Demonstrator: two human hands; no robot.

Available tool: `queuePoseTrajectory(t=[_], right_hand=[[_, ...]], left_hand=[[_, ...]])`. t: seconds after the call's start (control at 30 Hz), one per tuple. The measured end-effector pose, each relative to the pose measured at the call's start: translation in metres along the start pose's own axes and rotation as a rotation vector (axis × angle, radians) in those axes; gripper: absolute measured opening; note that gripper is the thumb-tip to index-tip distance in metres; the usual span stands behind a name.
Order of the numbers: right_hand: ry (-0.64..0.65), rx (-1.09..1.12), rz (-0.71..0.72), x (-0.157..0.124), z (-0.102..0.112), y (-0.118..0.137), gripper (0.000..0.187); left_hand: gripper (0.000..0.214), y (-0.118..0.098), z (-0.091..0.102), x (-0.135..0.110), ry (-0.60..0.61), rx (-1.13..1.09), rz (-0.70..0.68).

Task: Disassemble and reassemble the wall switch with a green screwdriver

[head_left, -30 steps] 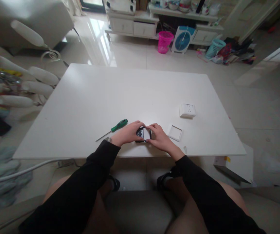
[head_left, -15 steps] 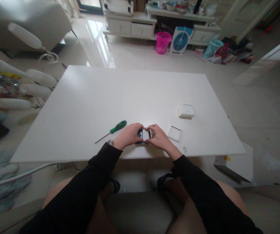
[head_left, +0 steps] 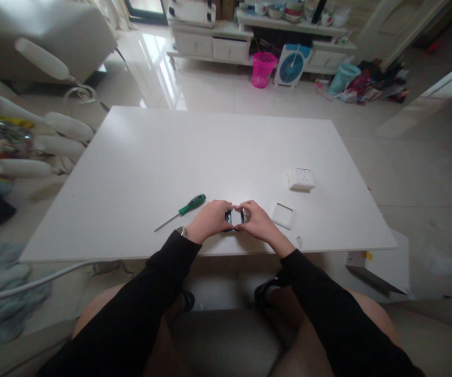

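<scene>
Both my hands meet near the front edge of the white table [head_left: 218, 152]. My left hand [head_left: 209, 221] and my right hand [head_left: 257, 222] are closed around a small black-and-white switch module [head_left: 234, 218], fingertips pinching its top edge; most of it is hidden by the fingers. A green-handled screwdriver [head_left: 182, 209] lies just left of my left hand. A white square frame [head_left: 283, 215] lies right of my right hand, and a white wall socket [head_left: 301, 179] sits farther back right.
A small white piece [head_left: 298, 241] lies by the table's front edge. A white box [head_left: 378, 262] stands on the floor at right. A rack with white pegs [head_left: 33, 146] is at left. A pink basket [head_left: 264, 69] and fan [head_left: 290, 65] stand by the far cabinet.
My hands have drawn closer together over the module, covering more of it. The view has shifted slightly; the other things on the table lie as before.
</scene>
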State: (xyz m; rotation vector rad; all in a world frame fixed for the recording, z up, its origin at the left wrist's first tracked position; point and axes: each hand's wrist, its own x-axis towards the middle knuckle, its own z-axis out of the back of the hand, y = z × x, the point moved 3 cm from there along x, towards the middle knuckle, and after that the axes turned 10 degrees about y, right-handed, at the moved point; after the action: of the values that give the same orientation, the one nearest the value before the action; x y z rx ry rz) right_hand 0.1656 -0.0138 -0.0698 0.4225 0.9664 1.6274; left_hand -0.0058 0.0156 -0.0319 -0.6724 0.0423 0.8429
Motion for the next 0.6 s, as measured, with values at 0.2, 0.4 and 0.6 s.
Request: queuePoseTrajectory(t=[0.2, 0.4, 0.6], right_hand=[[-0.012, -0.007, -0.017, 0.001, 0.000, -0.002, 0.056], [-0.027, -0.004, -0.016, 0.003, 0.001, -0.006, 0.059], [-0.018, 0.030, -0.045, 0.008, -0.003, -0.013, 0.063]], left_hand=[[0.033, -0.001, -0.001, 0.001, 0.014, -0.007, 0.001], [0.044, 0.004, -0.005, 0.003, 0.016, 0.015, 0.010], [0.041, 0.005, -0.005, 0.004, 0.018, 0.024, 0.015]])
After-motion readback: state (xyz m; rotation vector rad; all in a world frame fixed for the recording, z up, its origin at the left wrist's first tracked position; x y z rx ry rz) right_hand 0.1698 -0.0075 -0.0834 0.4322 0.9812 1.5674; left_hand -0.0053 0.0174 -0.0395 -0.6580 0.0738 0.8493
